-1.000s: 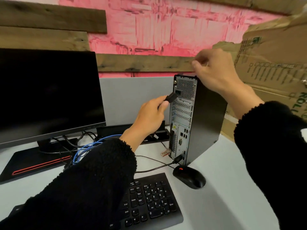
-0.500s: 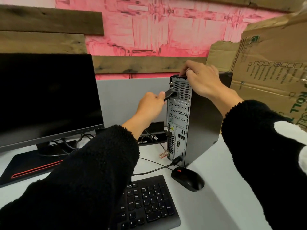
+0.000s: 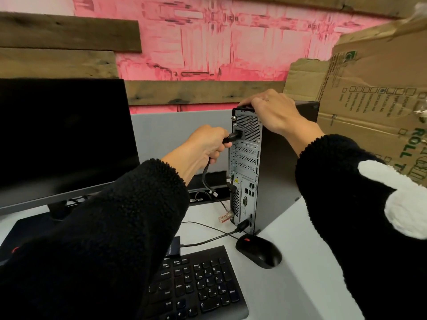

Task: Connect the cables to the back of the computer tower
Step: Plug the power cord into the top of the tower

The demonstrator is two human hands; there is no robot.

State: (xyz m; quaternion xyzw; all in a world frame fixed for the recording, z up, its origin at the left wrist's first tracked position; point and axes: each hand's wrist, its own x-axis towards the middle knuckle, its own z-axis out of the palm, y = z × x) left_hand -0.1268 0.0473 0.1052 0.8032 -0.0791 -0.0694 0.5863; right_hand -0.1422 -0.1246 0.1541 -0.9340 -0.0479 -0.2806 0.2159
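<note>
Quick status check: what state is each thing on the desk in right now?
Power plug: at tower's top socket, gripped by left hand.
Computer tower: upright, right hand gripping its top.
Monitor: screen dark.
Ethernet plug: unplugged, beside tower.

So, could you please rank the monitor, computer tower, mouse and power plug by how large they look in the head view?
1. monitor
2. computer tower
3. mouse
4. power plug, partly hidden in the left hand

The mouse lies nearer the camera, but the order holds.
</note>
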